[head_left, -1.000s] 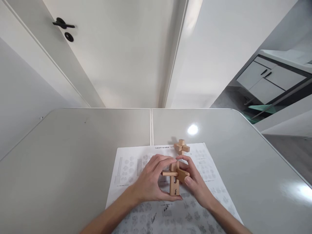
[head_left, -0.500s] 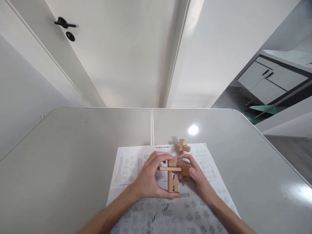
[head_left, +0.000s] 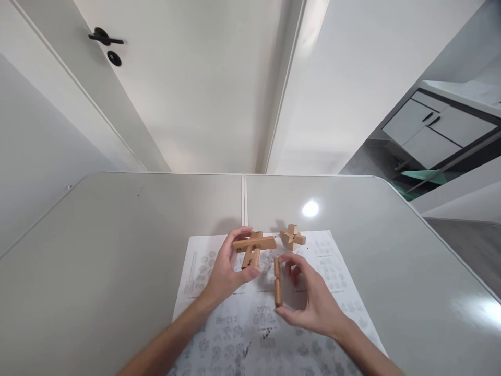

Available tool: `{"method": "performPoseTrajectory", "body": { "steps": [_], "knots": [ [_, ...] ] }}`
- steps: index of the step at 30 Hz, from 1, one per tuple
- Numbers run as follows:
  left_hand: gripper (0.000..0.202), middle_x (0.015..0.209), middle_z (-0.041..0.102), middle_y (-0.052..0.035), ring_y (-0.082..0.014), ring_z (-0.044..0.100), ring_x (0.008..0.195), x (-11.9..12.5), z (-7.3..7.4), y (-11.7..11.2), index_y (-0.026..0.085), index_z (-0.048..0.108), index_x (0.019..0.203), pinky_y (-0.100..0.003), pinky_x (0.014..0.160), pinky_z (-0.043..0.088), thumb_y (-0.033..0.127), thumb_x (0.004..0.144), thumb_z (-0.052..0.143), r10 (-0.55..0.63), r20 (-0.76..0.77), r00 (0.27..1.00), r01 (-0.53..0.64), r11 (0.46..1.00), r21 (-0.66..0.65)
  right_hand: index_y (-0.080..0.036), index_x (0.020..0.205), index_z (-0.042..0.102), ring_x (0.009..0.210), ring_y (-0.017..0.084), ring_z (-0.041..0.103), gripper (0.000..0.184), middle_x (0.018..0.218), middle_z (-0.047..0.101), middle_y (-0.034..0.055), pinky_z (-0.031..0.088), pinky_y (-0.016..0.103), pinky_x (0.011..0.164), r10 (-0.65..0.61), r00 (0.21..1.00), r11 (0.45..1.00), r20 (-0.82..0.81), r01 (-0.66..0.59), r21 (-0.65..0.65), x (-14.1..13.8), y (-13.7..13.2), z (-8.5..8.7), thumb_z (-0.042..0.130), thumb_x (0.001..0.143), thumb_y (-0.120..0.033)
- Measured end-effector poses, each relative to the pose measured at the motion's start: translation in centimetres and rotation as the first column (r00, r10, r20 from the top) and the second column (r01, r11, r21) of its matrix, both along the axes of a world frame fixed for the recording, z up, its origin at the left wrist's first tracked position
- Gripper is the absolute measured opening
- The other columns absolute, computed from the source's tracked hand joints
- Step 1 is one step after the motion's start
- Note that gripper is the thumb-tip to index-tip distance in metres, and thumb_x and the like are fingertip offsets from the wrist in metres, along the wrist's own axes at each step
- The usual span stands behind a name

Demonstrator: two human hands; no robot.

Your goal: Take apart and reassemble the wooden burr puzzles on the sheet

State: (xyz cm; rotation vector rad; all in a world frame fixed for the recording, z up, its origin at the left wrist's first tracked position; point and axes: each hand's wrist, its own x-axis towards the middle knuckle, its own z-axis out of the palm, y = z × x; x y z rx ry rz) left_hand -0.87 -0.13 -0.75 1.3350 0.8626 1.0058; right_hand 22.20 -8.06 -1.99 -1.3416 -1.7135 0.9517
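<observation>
My left hand [head_left: 227,271] is closed on a cross of two notched wooden puzzle bars [head_left: 253,245], held up above the printed instruction sheet [head_left: 219,324]. My right hand [head_left: 313,303] pinches a single wooden bar [head_left: 277,281] by its ends, between thumb and fingertips, just right of the cross and apart from it. A small assembled wooden burr puzzle [head_left: 293,236] stands on the sheet's far edge, beyond both hands.
The sheet lies on a grey table [head_left: 117,235] with a seam down its middle. A white door with a black handle [head_left: 104,37] rises behind the table. Cabinets [head_left: 434,125] show at the right, past the table's rounded corner.
The wooden assembly has come apart: my left hand lifted the crossed pair up and left, while my right hand drew one bar away toward me.
</observation>
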Motion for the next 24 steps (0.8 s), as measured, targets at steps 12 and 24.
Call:
{"method": "performPoseTrajectory", "body": {
  "steps": [12,24],
  "knots": [
    [0.091,0.137,0.058,-0.0126,-0.0346,0.058,0.130,0.59,-0.10,-0.50,0.029,0.049,0.143,-0.051,0.113,0.045,0.068,0.070,0.088,-0.111,-0.135,0.985,0.123,0.989,0.084,-0.029,0.154,0.049,0.117,0.042,0.061,0.090,0.133,0.062,0.0166,0.057,0.058,0.094,0.143,0.948,0.968,0.285,-0.194,0.161,-0.86,0.15,-0.15,0.089,0.074,-0.034],
    [0.106,0.137,0.058,-0.0143,-0.0363,0.059,0.128,0.55,0.10,-0.82,0.029,0.044,0.148,-0.056,0.111,0.047,0.060,0.061,0.096,-0.168,-0.222,0.961,0.193,0.977,0.096,-0.028,0.122,0.059,0.081,0.025,0.062,0.018,0.100,0.067,0.0074,0.052,0.037,0.070,-0.050,0.999,0.994,0.019,0.048,0.096,-0.31,0.09,-0.26,0.056,0.106,-0.036]
  ]
}}
